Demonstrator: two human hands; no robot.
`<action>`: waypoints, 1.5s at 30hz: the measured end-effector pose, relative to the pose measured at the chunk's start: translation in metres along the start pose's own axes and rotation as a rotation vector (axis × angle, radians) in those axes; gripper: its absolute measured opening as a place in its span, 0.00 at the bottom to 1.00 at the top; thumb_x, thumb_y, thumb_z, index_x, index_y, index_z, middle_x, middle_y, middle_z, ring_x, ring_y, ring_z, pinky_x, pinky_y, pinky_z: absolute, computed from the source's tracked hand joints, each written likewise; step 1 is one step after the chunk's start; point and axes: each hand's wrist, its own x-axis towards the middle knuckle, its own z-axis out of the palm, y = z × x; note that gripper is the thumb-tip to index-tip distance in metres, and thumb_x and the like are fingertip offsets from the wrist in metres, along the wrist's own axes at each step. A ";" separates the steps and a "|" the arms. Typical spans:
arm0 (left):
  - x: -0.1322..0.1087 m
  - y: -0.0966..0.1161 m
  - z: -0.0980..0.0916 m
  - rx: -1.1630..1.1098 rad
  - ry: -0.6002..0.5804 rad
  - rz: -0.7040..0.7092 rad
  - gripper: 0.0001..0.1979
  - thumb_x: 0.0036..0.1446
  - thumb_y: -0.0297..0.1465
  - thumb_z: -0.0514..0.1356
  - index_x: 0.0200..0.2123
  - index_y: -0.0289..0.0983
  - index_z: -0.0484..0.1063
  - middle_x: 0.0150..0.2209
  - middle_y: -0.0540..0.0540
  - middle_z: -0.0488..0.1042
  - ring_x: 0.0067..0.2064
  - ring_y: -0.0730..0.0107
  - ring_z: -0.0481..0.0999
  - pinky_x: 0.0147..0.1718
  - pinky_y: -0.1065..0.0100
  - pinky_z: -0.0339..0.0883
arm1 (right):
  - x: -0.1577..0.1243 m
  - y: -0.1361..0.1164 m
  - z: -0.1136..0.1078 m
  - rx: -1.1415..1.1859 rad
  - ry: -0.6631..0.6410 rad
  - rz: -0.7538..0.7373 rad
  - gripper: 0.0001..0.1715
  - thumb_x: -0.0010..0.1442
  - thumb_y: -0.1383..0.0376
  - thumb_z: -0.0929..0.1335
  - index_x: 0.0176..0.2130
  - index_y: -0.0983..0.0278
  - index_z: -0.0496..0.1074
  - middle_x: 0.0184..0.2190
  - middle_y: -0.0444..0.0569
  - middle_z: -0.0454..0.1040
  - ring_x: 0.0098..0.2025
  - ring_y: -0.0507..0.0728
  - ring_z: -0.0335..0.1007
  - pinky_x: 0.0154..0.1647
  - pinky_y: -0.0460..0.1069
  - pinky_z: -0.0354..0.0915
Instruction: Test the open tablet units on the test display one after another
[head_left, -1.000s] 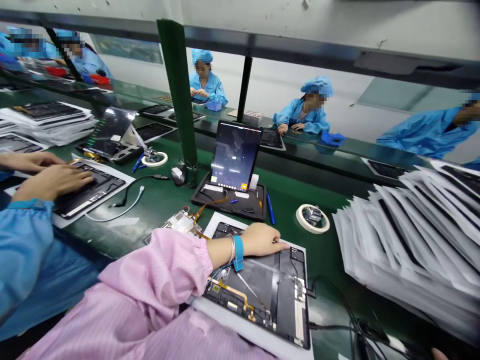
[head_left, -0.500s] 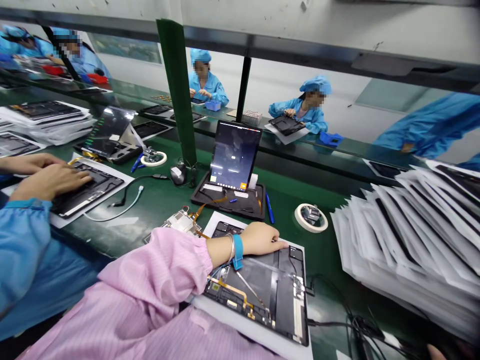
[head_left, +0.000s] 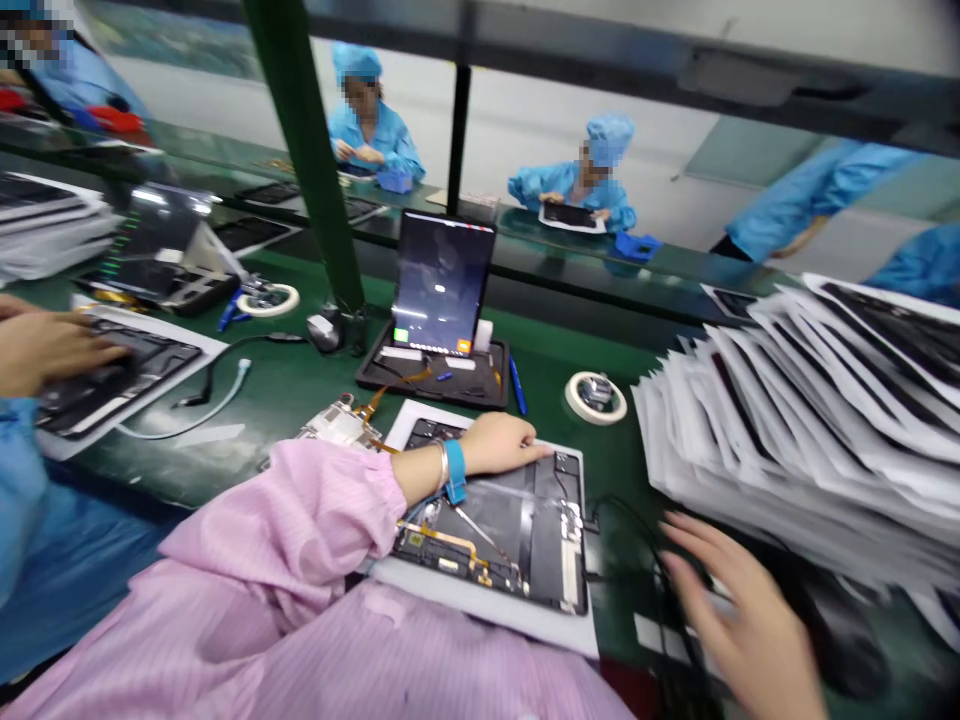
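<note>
My left hand (head_left: 501,443) rests on the upper part of an opened black device panel (head_left: 487,520), its index finger stretched toward the top right corner and the other fingers curled. What it may hold is hidden. A blue strap (head_left: 454,470) circles that wrist. At the lower right, my right hand (head_left: 739,610) hovers blurred over black cables (head_left: 664,570), fingers apart and nothing between them. A black mouse (head_left: 844,625) lies just right of it. Beyond the panel a lit tablet screen (head_left: 442,285) leans upright in a black tray (head_left: 480,385).
Paper-interleaved panels (head_left: 780,430) form a tall stack at right. A tape roll (head_left: 595,398) and a blue pen (head_left: 518,385) lie behind my panel. On the left, a co-worker's hand (head_left: 60,350) is over another panel (head_left: 142,370). A green post (head_left: 307,150) stands behind.
My right hand has come into view from the lower right edge, over the cables. My left hand stays on the panel. The whole view has shifted, moving the bench items left and up.
</note>
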 end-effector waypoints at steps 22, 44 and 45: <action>-0.025 -0.045 -0.103 0.211 0.497 -0.193 0.14 0.59 0.35 0.51 0.36 0.35 0.75 0.37 0.42 0.74 0.43 0.61 0.69 0.45 0.62 0.61 | 0.201 -0.056 0.128 0.027 -0.408 0.202 0.26 0.57 0.74 0.60 0.55 0.71 0.61 0.50 0.62 0.67 0.52 0.63 0.65 0.53 0.54 0.60; -0.052 -0.065 -0.105 -0.125 0.034 -0.285 0.19 0.47 0.48 0.59 0.30 0.37 0.71 0.30 0.46 0.75 0.31 0.67 0.71 0.30 0.68 0.59 | 0.066 -0.042 0.056 0.922 -0.072 0.569 0.13 0.59 0.58 0.66 0.42 0.62 0.66 0.24 0.43 0.71 0.29 0.53 0.68 0.31 0.47 0.63; -0.054 -0.055 -0.097 -0.129 -0.090 -0.242 0.19 0.45 0.48 0.60 0.28 0.37 0.71 0.28 0.47 0.75 0.29 0.67 0.71 0.28 0.69 0.58 | 0.060 -0.040 0.062 0.901 -0.073 0.580 0.12 0.58 0.58 0.67 0.40 0.62 0.65 0.25 0.43 0.72 0.30 0.53 0.69 0.31 0.47 0.63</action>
